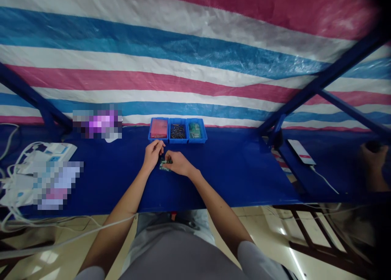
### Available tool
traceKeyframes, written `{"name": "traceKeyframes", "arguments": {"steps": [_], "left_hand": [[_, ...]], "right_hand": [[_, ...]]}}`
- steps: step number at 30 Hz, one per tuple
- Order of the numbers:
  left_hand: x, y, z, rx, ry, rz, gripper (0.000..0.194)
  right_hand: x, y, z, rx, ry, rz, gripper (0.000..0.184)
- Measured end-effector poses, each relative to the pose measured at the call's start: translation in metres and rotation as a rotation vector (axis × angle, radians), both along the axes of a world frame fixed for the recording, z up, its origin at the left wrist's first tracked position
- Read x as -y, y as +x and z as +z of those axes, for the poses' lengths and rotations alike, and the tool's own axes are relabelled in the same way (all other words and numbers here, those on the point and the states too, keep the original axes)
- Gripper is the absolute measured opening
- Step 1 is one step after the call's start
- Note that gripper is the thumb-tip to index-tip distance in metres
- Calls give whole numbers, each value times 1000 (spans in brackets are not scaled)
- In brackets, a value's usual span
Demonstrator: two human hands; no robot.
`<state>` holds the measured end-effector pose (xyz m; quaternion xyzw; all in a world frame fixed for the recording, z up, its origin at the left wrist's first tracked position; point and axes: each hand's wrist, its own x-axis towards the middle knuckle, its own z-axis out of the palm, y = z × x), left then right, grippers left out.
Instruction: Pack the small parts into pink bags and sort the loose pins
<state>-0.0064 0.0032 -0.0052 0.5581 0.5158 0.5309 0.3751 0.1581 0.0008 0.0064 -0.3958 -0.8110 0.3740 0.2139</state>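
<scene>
A small green circuit board (164, 166) lies low over the blue table, in front of the bins. My right hand (179, 163) is closed at the board's right side, with thumb and fingers gripping it. Just left of the board, my left hand (152, 153) holds its fingertips pressed together; whatever may be between them is too small to name. Behind my hands stand three blue bins in a row. The left bin (149, 135) holds pinkish-red flat pieces, the middle bin (179, 141) dark screws or similar small metal parts, and the right bin (198, 140) green circuit boards.
White power strips with tangled cables (61, 149) sit at the left. A phone (301, 151) with a charging cable lies on the right table, near another person's hand (373, 157). Blue frame bars (317, 84) and a striped sheet (195, 76) stand behind.
</scene>
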Motion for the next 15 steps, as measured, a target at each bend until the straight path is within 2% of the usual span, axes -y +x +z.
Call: {"name": "traceKeyframes", "arguments": {"steps": [4,8,11,15], "left_hand": [[2,2,1,36,-12,-15,39],[4,4,2,-14,-11,-99,39],[5,5,3,-88,-10,-163,37],[6,5,4,-200,18,-174,40]], "right_hand": [[-15,11,-6,-384,-171,-99,29],[-19,12,-18,-731,-313,-289,46],[-15,9,-23,-811,-330,-334,49],[-8,9,-23,-778,-312,-283,43]]}}
